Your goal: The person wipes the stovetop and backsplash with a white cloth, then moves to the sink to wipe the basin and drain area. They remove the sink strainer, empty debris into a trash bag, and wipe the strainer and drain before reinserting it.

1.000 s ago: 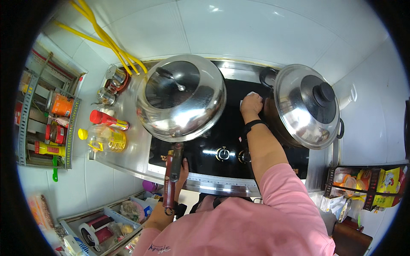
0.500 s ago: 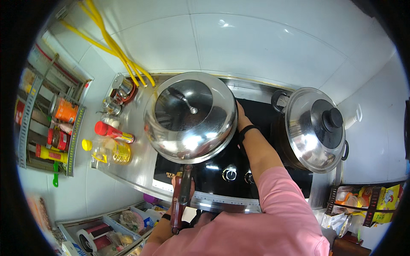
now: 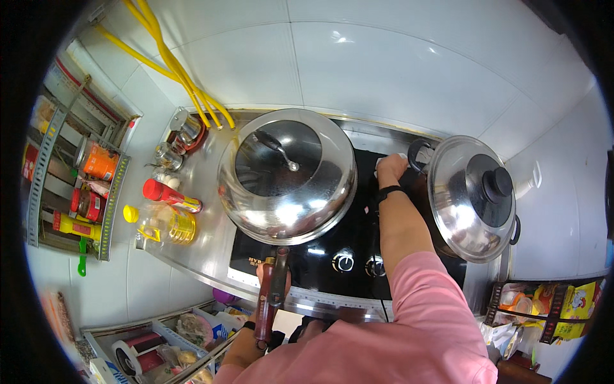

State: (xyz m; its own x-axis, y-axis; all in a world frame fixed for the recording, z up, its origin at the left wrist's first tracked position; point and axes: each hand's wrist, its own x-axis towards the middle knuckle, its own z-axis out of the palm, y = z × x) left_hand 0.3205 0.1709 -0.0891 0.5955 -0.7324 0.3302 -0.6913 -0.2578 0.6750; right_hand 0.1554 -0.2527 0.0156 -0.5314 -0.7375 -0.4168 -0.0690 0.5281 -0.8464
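A wok with a shiny domed lid (image 3: 307, 214) sits on the left of the black cooktop (image 3: 307, 269). Its dark red-brown handle (image 3: 265, 304) points toward me, with a black handle beside it. My left hand (image 3: 287, 280) is closed around the handle, mostly hidden behind it. Between the wok and the large lidded pot (image 3: 448, 211), my right hand (image 3: 391, 170) presses a white cloth or tissue (image 3: 378, 171), only its edges showing, onto the cooktop. Those fingers are closed over it, close to the pot's left loop handle.
Left of the wok stand an oil bottle (image 3: 176, 225), a red-capped bottle (image 3: 173, 195) and a moka pot (image 3: 185, 125). Yellow hoses (image 3: 173, 64) come down the wall. A rack of jars (image 3: 96, 163) hangs at left. A drawer (image 3: 153, 349) stands open below; a filled basket (image 3: 543, 310) is at right.
My right hand has moved right, from behind the wok's right edge to beside the large pot, and the white cloth or tissue now shows. The left hand stays at the handle.
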